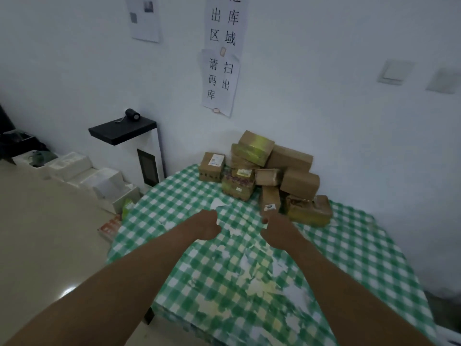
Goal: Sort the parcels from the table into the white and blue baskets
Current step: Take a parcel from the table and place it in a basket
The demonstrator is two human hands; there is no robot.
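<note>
A pile of brown cardboard parcels [272, 171] leans against the wall at the back of the table [361, 258], which is covered in a green checked cloth. Both my arms stretch out over the cloth. My left hand [208, 224] hovers in front of the pile with its fingers curled downward and nothing seen in them. My right hand [277, 229] sits just below a small upright parcel with a white label [270, 198]; its fingers are hidden, so I cannot tell whether it touches or grips the parcel. No white or blue basket is in view.
A white cabinet with a black top [124, 131] stands left of the table against the wall. White foam boxes [82, 171] line the floor at the left. Paper notices [220, 71] hang on the wall above the pile.
</note>
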